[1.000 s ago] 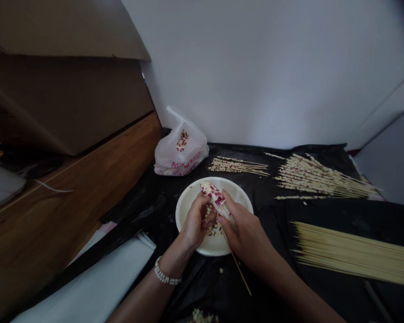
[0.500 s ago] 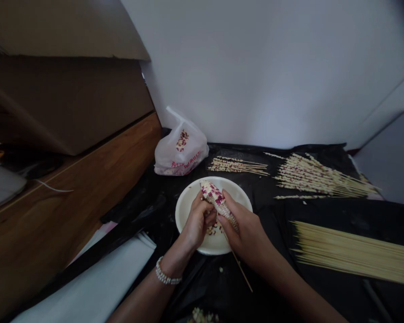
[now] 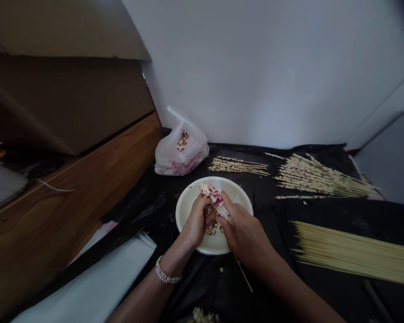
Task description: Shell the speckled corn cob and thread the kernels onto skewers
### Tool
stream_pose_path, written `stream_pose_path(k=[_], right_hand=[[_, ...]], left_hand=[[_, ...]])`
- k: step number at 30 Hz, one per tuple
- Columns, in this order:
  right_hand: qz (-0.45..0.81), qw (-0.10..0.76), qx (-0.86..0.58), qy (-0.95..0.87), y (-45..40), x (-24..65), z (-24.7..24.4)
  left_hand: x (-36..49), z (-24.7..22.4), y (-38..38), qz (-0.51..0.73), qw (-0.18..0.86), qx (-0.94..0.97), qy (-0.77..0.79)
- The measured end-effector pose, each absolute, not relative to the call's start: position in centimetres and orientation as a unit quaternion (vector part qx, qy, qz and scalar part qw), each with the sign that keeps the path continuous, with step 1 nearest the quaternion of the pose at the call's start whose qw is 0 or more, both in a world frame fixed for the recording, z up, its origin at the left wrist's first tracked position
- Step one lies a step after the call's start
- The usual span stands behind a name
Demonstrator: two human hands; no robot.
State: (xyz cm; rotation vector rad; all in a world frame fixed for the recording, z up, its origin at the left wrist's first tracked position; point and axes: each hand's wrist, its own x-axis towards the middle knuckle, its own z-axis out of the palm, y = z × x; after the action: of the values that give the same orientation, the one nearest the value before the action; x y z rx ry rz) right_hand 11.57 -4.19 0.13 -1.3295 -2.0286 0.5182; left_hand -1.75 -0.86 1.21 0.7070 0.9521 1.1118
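Corn cob (image 3: 214, 195) slanting lengthwise, tip pointing away leftward, right hand (image 3: 247, 229) gripping its near end, left hand (image 3: 195, 224) clasping its side.

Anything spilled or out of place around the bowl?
Minor only: a pale bit, probably a kernel, lies on the black sheet outside the bowl, while loose kernels sit inside. Another pale speck lies near the larger pile of loaded skewers.

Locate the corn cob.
Just below the centre of the head view, the corn cob is in the right hand, over the white bowl, with the left hand against it.
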Motion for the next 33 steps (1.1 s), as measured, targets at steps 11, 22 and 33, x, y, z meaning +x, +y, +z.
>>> stream_pose_path(k=[11, 22, 33], right_hand=[[0.195, 0.365, -0.492, -0.766, -3.98, 11.67, -0.09], [0.193, 0.339, -0.497, -0.775, -4.11, 11.59, -0.03], [0.177, 0.345, -0.5, -0.775, -4.1, 11.76, 0.03]], left_hand=[[-1.7, 1.02, -0.97, 0.529, 0.669, 0.317, 0.415], [-1.74, 0.76, -0.89, 0.512, 0.667, 0.323, 0.434], [-1.71, 0.98, -0.92, 0.525, 0.669, 0.324, 0.415]])
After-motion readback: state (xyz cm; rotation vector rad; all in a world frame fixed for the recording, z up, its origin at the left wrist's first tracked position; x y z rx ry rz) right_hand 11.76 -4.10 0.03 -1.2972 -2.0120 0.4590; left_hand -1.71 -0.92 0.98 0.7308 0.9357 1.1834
